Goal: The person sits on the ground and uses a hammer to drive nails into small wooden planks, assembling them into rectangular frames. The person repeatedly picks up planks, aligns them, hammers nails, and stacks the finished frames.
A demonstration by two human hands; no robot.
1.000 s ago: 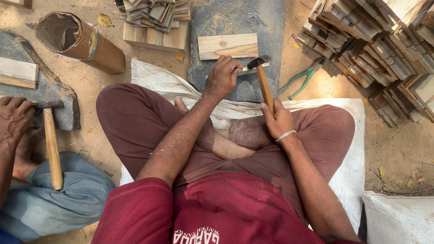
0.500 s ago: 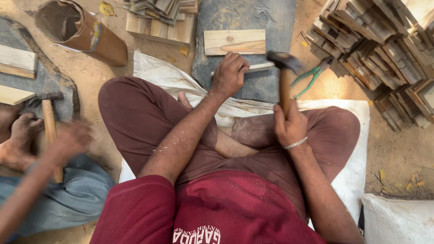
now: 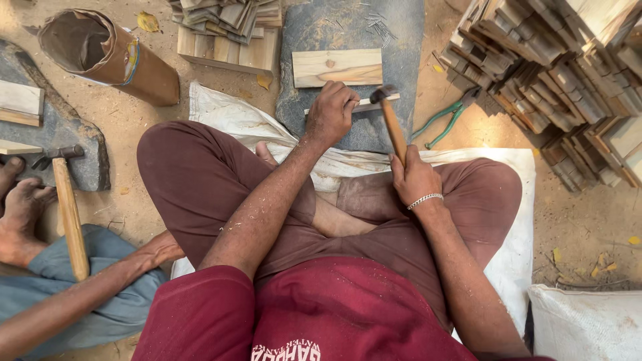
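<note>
Wooden strip (image 3: 374, 102) pinned on the stone slab (image 3: 401, 40) beside a flat board (image 3: 338, 67).
It was gripped by the left hand (image 3: 331, 112); the hammer (image 3: 391, 124), clasped in the right hand (image 3: 414, 179), was best brought down squarely, clear of the fingers (image 3: 348, 100).

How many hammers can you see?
2. One wooden-handled hammer is in the person's right hand, its head on the thin wooden strip. The other wooden-handled hammer lies at the left, near a co-worker's arm.

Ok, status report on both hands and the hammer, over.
Left hand pinning thin wood strip on stone slab. Right hand gripping hammer, head on strip. Nothing in the way.
</note>
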